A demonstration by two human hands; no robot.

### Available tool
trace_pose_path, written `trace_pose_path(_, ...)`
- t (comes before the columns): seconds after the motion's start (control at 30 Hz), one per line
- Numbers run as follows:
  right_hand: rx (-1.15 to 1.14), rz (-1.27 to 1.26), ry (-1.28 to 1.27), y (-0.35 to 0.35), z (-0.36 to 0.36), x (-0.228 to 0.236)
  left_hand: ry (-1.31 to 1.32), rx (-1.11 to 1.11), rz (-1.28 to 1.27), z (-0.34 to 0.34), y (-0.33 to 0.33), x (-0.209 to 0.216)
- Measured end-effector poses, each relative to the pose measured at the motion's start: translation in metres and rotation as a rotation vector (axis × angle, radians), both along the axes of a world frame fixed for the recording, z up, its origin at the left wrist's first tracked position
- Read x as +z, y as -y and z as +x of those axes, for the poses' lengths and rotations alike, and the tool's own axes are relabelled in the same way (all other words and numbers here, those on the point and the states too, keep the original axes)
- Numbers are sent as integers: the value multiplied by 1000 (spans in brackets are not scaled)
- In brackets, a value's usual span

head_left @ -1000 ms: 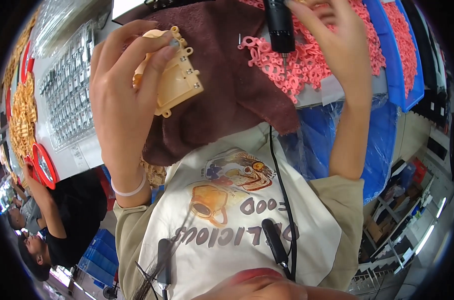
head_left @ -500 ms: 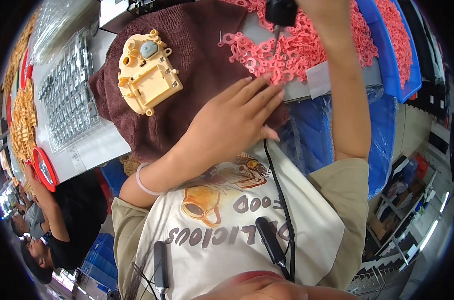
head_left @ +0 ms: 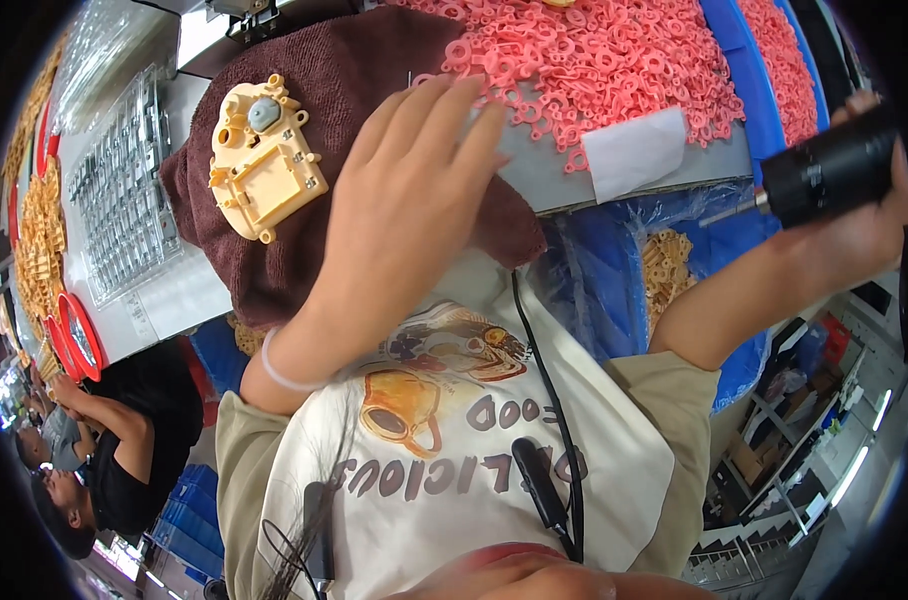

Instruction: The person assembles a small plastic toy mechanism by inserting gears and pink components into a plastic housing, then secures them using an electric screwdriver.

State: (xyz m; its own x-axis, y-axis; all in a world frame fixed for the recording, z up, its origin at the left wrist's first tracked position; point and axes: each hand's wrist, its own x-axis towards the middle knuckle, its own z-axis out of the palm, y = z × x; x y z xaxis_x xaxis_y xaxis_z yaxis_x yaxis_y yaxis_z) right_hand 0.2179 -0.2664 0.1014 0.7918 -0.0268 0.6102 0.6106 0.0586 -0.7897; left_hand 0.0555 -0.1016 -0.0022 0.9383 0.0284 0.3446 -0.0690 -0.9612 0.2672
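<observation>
My right hand [head_left: 892, 212] is wrapped round a black electric screwdriver [head_left: 829, 168] at the far right, its thin bit pointing left over a blue plastic-lined bin. With fingers stretched and slightly apart, my left hand [head_left: 404, 195] hovers over the brown towel [head_left: 369, 50], fingertips at the near edge of a heap of pink plastic ring-shaped parts [head_left: 614, 60]. I see nothing held in it, though the fingertips are a bit blurred. On the towel, left of that hand, lies a cream plastic housing [head_left: 274, 185] with a grey round piece [head_left: 264, 115] at its top.
A white paper [head_left: 634, 152] lies at the table edge. More pink parts fill a blue tray [head_left: 764, 100]. Below the edge, the lined bin [head_left: 599, 270] holds cream parts [head_left: 666, 268]. At left are a clear tray of metal pieces [head_left: 124, 190], red-rimmed dishes [head_left: 82, 335] and another person [head_left: 124, 440].
My right hand has swung right with the screwdriver, away from the pink parts. My left hand has moved left and up. The housing appears slightly further left in the view.
</observation>
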Motion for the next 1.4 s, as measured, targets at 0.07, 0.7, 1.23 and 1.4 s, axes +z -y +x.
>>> trace_pose_path(0.07,20,5,-25,25,3,-12,-23,69,10,-19,3,8)
trace_pose_path(0.7,429,270,-156,-40,-43,-113,245,148,-379,-44,11,-27)
trace_pose_path(1.23,211,450,-179,-73,-64,-105,246,112,-536,-36,3,-34)
trace_pose_path(1.4,238,471,-151,-76,-59,-99,361,99,-484,-34,1,-41)
